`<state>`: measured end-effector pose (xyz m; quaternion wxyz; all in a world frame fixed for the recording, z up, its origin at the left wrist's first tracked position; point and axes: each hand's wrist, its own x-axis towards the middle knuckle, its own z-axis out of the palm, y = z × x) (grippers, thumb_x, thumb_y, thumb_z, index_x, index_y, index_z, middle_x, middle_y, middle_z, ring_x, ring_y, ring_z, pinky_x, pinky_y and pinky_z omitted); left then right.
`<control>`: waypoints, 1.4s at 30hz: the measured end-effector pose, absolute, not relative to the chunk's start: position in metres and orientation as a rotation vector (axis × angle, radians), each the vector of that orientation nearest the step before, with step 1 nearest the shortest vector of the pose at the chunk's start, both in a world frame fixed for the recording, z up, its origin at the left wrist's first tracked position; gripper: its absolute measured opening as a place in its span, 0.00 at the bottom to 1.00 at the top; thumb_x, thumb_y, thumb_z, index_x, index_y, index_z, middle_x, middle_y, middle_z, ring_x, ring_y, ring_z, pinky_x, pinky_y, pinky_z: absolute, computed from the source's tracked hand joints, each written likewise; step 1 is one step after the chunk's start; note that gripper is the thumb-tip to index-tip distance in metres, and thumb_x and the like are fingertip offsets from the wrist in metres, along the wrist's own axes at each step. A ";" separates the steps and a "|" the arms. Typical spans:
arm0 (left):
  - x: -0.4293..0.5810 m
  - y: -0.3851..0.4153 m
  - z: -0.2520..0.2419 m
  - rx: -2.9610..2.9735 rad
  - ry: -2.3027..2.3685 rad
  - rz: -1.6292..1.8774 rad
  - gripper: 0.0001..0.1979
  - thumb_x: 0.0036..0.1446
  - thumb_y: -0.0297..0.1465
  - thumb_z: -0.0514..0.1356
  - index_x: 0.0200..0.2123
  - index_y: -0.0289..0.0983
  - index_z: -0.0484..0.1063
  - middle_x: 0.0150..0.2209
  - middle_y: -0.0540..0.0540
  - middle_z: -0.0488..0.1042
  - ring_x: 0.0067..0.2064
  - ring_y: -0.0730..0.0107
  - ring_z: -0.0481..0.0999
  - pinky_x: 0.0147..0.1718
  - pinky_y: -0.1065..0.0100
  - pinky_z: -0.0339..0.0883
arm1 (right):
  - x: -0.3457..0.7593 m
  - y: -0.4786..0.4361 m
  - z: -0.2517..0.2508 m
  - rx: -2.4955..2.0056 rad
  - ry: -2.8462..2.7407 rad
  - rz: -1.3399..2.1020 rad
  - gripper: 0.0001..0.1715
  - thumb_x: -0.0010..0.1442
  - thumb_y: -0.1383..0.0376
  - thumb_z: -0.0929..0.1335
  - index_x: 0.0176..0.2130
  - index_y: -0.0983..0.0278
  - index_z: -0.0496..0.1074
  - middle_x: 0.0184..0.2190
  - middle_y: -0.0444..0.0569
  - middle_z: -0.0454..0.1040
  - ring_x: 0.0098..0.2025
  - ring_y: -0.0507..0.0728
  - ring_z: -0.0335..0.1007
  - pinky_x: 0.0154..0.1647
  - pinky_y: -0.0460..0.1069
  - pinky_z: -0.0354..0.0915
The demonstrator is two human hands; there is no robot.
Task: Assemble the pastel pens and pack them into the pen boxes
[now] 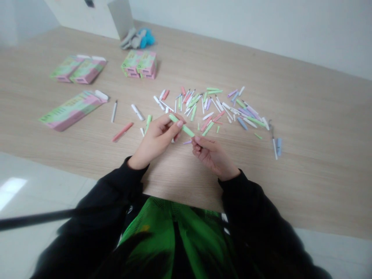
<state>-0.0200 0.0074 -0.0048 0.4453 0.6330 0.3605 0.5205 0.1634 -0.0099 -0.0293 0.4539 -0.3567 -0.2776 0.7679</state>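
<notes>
A light green pen [185, 128] slants down to the right above the table. Its upper part is gripped by my left hand [162, 133], thumb on top and fingers curled beneath. At its lower end, my right hand [211, 152] pinches with thumb and fingertips; whether a small part sits in that pinch is hidden. Just beyond my hands lies a loose spread of pen parts [193, 113] in green, white, pink, purple and blue, among them thin white refills with dark tips. To the left of my left hand are a coral pen [122, 132] and a white pen part [137, 112].
An opened long carton [74, 110] lies at left, with two smaller cartons [88, 70] behind it. Stacked cartons [139, 64] stand farther back, near grey and blue crumpled gloves or cloth [138, 38] and a white box [95, 17]. The table's front edge is close to my body.
</notes>
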 end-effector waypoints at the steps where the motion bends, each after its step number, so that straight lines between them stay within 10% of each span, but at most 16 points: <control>1: -0.021 0.009 -0.005 1.552 0.900 1.325 0.18 0.62 0.47 0.63 0.34 0.38 0.72 0.23 0.52 0.67 0.24 0.73 0.66 0.26 0.69 0.62 | 0.164 -0.009 -0.029 -0.890 -0.690 1.886 0.10 0.48 0.64 0.79 0.30 0.67 0.79 0.27 0.42 0.69 0.28 0.46 0.59 0.28 0.43 0.60; 10: -0.021 0.015 -0.012 1.176 0.873 1.315 0.13 0.60 0.36 0.59 0.27 0.40 0.58 0.22 0.55 0.58 0.22 0.76 0.61 0.22 0.72 0.58 | 0.172 -0.009 -0.020 -0.951 -0.903 1.692 0.09 0.48 0.61 0.78 0.27 0.64 0.80 0.25 0.42 0.68 0.25 0.46 0.57 0.25 0.47 0.54; 20: -0.018 0.003 -0.009 1.633 0.978 0.953 0.13 0.61 0.39 0.64 0.30 0.35 0.73 0.20 0.53 0.67 0.21 0.77 0.60 0.21 0.73 0.53 | 0.168 -0.014 -0.027 -1.004 -1.243 1.588 0.10 0.56 0.57 0.75 0.31 0.62 0.80 0.20 0.39 0.66 0.22 0.48 0.56 0.25 0.48 0.50; 29: -0.021 0.008 -0.012 1.296 1.037 1.045 0.17 0.54 0.43 0.70 0.26 0.35 0.74 0.16 0.55 0.62 0.17 0.80 0.55 0.16 0.72 0.45 | 0.178 -0.015 -0.019 -0.789 -1.168 1.731 0.17 0.57 0.60 0.75 0.45 0.60 0.72 0.35 0.47 0.79 0.34 0.53 0.75 0.39 0.52 0.70; 42: -0.017 0.004 -0.014 1.162 1.014 0.964 0.15 0.54 0.40 0.69 0.25 0.34 0.76 0.15 0.56 0.59 0.17 0.81 0.51 0.17 0.71 0.40 | 0.170 -0.019 -0.015 -0.937 -1.312 1.171 0.13 0.60 0.56 0.74 0.34 0.61 0.71 0.24 0.40 0.77 0.26 0.50 0.71 0.30 0.47 0.68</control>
